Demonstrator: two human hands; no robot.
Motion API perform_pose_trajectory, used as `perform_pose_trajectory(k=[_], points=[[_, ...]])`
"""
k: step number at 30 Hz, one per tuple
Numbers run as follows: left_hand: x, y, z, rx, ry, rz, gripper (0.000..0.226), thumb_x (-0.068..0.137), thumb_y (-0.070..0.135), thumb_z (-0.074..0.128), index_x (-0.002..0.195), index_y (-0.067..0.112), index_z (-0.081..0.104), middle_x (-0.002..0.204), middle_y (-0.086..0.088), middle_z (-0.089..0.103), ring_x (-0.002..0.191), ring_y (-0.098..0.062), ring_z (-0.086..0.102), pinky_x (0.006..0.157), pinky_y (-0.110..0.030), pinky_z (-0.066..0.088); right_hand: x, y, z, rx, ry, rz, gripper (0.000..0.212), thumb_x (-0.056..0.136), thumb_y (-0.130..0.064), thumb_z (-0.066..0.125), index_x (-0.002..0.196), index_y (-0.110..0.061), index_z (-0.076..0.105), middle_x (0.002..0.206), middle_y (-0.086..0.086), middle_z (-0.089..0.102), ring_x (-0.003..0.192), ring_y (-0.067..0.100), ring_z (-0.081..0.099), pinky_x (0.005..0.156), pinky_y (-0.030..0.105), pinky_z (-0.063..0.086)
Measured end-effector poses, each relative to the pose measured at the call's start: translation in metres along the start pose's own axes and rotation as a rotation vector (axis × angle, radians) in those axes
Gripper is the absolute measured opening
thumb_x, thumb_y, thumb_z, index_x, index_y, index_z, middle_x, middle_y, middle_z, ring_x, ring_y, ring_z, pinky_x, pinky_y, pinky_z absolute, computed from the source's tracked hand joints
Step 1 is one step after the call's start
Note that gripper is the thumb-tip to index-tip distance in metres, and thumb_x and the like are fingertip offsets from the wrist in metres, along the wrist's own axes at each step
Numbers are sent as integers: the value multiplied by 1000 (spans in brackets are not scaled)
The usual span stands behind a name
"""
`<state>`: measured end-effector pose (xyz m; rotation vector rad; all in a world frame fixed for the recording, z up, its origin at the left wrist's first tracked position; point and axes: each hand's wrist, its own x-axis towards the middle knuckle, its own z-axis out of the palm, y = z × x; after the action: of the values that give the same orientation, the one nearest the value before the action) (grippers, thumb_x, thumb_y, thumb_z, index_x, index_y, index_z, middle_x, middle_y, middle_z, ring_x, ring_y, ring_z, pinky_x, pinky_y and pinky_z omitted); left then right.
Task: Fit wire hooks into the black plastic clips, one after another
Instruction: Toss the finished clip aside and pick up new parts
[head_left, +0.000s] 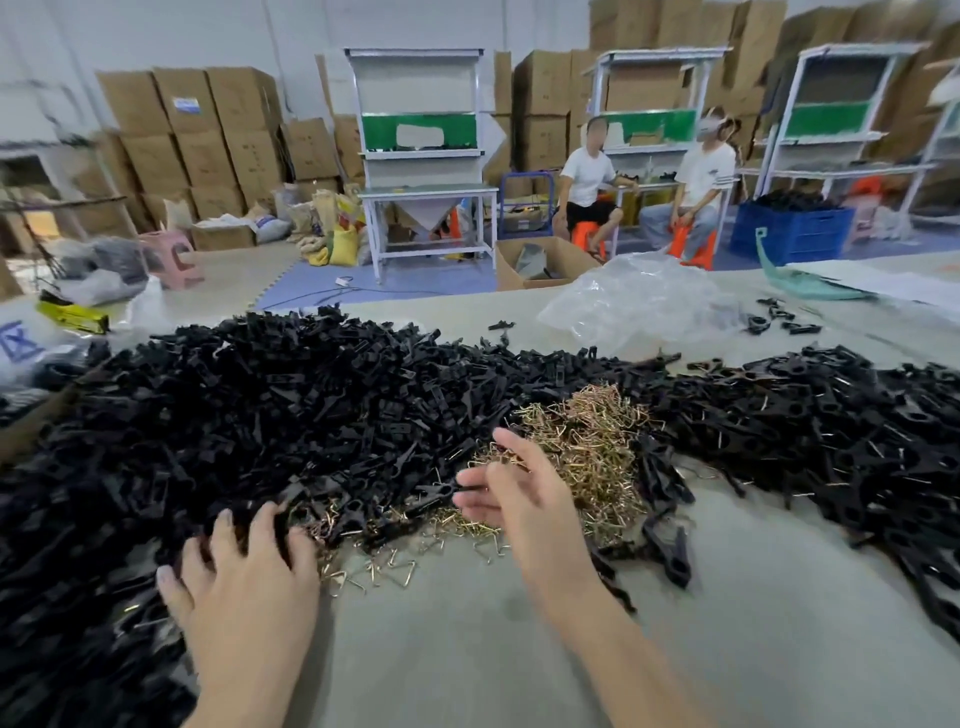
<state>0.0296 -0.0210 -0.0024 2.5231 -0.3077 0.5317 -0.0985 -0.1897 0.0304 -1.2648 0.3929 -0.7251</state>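
Observation:
A big heap of black plastic clips (249, 405) covers the left and middle of the table. A second heap of clips with wires in them (831, 431) lies on the right. Between them sits a pile of brass-coloured wire hooks (587, 447), with loose hooks (395, 564) scattered at its near edge. My left hand (244, 582) rests with spread fingers on the near edge of the black heap, fingertips among the clips. My right hand (514, 493) hovers over the hook pile with relaxed fingers and holds nothing.
Bare grey table top (519, 649) lies in front of the piles. A crumpled clear plastic bag (639, 301) sits at the back right, a few stray clips (779, 319) beside it. Two people sit on stools beyond the table, among workbenches and stacked cardboard boxes.

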Motion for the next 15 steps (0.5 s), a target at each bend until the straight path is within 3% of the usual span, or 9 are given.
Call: perform_pose_trajectory(k=[2, 5, 10, 15], points=[[5, -7, -2, 101, -102, 5, 46, 98, 33, 56, 138, 11, 58, 140, -20, 56, 135, -44, 42, 117, -56, 19, -2, 20, 13, -185, -95, -34, 35, 106, -12, 48, 131, -37, 52, 95, 2, 76, 84, 19, 74, 78, 29, 60], [8, -8, -2, 131, -131, 74, 39, 97, 34, 59, 132, 19, 62, 124, -14, 66, 117, -37, 58, 108, -49, 29, 3, 31, 16, -332, -142, -33, 36, 106, -17, 47, 132, -42, 52, 96, -3, 75, 81, 17, 74, 75, 29, 59], [9, -8, -1, 102, -41, 139, 23, 90, 15, 68, 112, 13, 71, 94, -10, 68, 89, -35, 66, 85, -48, 40, 9, 34, 11, -271, -84, 10, 33, 106, -12, 47, 125, -37, 57, 90, 2, 75, 75, 21, 74, 68, 25, 57], [12, -8, -2, 62, 50, 163, 20, 93, 13, 63, 112, 10, 70, 87, -8, 66, 74, -31, 64, 77, -47, 42, 10, 36, 13, -314, -124, 9, 34, 107, -16, 46, 126, -43, 54, 91, -1, 75, 77, 18, 73, 71, 27, 57]])
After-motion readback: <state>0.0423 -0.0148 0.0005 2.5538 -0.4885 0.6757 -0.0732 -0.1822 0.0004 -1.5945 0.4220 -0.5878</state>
